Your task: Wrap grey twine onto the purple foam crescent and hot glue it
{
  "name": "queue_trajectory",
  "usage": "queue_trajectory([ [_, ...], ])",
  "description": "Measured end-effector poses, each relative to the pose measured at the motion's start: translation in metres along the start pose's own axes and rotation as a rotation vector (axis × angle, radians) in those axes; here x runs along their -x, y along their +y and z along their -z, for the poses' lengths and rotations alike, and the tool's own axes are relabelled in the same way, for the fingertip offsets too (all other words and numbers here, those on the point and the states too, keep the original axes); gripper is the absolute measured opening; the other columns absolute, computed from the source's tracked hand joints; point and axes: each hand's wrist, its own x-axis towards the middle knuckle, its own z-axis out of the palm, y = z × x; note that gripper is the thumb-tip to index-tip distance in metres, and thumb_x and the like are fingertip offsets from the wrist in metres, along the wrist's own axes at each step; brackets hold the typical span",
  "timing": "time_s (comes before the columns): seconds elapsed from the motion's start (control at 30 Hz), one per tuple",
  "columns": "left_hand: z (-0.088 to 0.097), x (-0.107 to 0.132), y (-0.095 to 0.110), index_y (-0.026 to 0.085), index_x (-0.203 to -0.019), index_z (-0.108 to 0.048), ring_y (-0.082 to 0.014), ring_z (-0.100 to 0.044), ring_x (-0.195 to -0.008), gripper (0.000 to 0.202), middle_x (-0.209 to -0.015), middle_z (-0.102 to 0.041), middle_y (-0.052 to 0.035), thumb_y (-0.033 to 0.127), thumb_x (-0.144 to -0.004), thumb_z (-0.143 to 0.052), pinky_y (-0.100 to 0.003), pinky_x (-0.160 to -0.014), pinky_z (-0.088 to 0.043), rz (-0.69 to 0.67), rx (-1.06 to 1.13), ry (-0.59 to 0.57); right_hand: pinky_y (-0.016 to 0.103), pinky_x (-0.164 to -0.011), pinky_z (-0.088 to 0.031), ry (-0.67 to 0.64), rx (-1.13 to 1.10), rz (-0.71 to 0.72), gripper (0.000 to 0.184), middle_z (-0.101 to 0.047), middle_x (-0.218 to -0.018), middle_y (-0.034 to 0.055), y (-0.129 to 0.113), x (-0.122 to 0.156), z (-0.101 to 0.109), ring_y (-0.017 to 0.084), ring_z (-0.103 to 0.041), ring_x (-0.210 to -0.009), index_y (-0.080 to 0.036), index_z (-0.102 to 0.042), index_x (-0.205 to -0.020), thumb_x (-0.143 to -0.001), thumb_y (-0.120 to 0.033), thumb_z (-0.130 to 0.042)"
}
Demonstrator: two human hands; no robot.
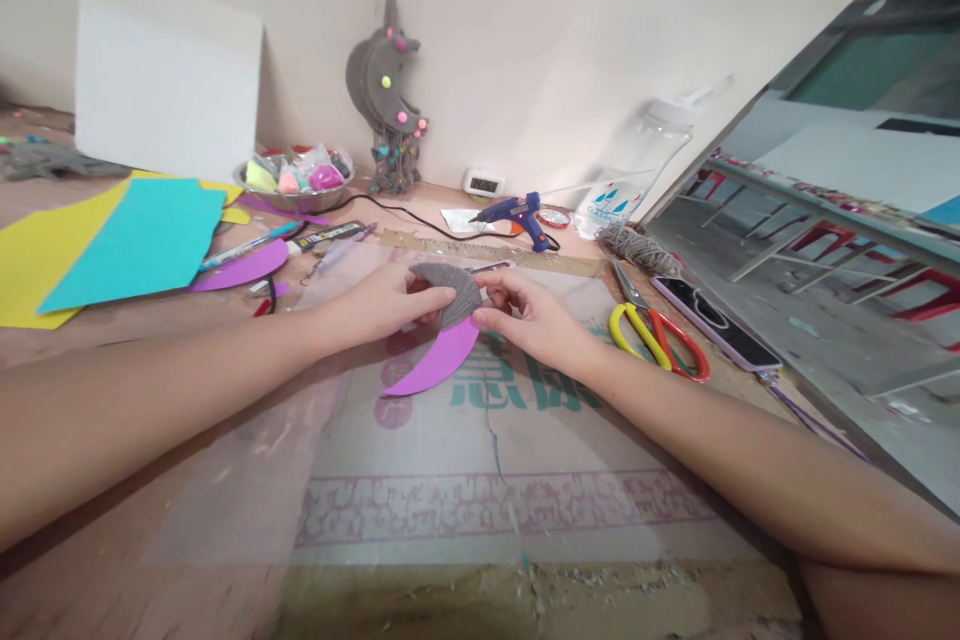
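Observation:
A purple crescent cutout (pixel 442 357) is held above the work surface, its upper part covered in wound grey yarn (pixel 454 295). My left hand (pixel 390 305) grips the yarn-covered part, thumb lying across its front. At the right edge, where yarn meets bare purple, my right hand (pixel 529 312) pinches with curled fingers; whether a loose strand is between them I cannot make out. The crescent's lower tip points down and left. Beneath both hands lies a printed translucent sheet (pixel 390 520).
Scissors (pixel 656 330), a phone (pixel 716 325) and grey yarn (pixel 641 250) lie right. A blue glue gun (pixel 517 215), small clock (pixel 484 183) and plastic bottle (pixel 637 160) are behind. Left are coloured sheets (pixel 135 245) and a metal bowl (pixel 292 195). A finished grey moon ornament (pixel 390 90) hangs behind.

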Motion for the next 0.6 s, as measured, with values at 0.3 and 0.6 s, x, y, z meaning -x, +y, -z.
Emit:
queue_trajectory([
  [0.3, 0.0005, 0.0024, 0.0037, 0.017, -0.06, -0.051, -0.0092, -0.046, -0.046, 0.03, -0.056, -0.05, 0.0023, 0.039, -0.081, -0.051, -0.022, -0.043, -0.036, -0.029, -0.01, -0.008, 0.025, -0.056, -0.033, 0.04, 0.022, 0.014, 0.023, -0.039, -0.064, -0.0046, 0.0045, -0.0011, -0.0007, 0.011, -0.037, -0.06, -0.019, -0.063, -0.1, -0.08, -0.03, -0.061],
  [0.6, 0.0009, -0.0005, -0.0036, 0.017, -0.063, -0.049, -0.0087, -0.045, -0.046, 0.038, -0.057, -0.05, 0.002, 0.049, -0.084, -0.048, -0.022, -0.043, -0.035, -0.09, 0.003, -0.022, 0.028, -0.064, -0.04, 0.004, 0.021, 0.029, 0.016, -0.057, -0.074, 0.0011, 0.0023, -0.0024, 0.0022, 0.013, -0.05, -0.069, -0.018, -0.065, -0.079, -0.083, -0.031, -0.057],
])
